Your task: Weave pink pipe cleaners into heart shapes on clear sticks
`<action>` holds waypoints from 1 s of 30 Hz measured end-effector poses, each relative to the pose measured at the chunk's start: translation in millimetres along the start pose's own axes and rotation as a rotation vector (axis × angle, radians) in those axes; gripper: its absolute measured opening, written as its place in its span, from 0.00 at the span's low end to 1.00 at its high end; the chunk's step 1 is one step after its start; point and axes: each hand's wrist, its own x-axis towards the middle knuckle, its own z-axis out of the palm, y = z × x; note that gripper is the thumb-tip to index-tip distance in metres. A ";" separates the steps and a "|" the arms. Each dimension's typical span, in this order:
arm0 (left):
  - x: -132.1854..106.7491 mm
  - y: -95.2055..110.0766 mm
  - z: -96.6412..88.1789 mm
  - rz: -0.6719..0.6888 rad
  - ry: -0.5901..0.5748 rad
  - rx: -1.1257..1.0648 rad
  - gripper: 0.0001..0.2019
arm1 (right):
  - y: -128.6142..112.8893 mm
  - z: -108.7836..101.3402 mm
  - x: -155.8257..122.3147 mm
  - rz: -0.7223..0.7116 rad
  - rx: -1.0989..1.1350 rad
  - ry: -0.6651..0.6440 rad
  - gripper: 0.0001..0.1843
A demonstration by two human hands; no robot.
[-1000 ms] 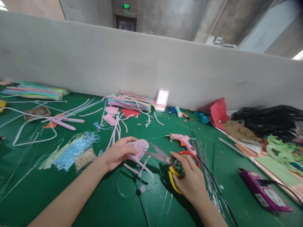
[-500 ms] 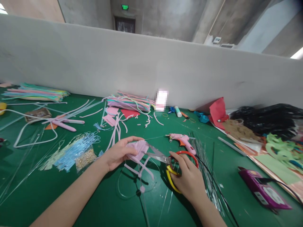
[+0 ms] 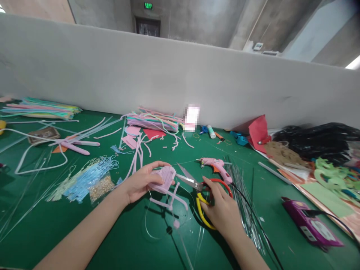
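Note:
My left hand (image 3: 142, 182) grips a pale purple piece (image 3: 166, 176) made of pipe cleaners laid side by side, with loose strips crossing below it. Clear thin filament loops beneath this piece, and a small lilac ball (image 3: 176, 224) hangs lower down. In my right hand (image 3: 222, 206) are scissors (image 3: 194, 182) with one red and one yellow handle. Their blades are parted and point left, the tips close to the right edge of the purple piece. Whether a blade touches it I cannot tell.
Beyond my right hand lies a pink glue gun (image 3: 216, 167) with a black cord. Thin wires (image 3: 253, 225) and a purple device (image 3: 312, 223) are at right. Blue tassels (image 3: 91, 178), a bag of gold beads (image 3: 102, 187) and pipe cleaner bundles (image 3: 153, 122) lie left and back.
The scissor blades have come away slightly from the purple piece. The hanging strips and the lilac ball have swung a little to the right.

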 end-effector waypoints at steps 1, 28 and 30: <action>0.1 0.1 0.2 -0.002 0.004 -0.004 0.26 | -0.6 0.1 0.2 -0.017 -0.017 0.010 0.24; 4.0 -2.0 -8.2 -0.010 -0.002 -0.003 0.24 | 12.6 4.4 9.8 -0.269 -0.269 -0.078 0.14; 4.0 -1.9 -7.6 -0.011 -0.004 -0.016 0.24 | 13.6 1.8 15.5 -0.322 -0.313 -0.058 0.12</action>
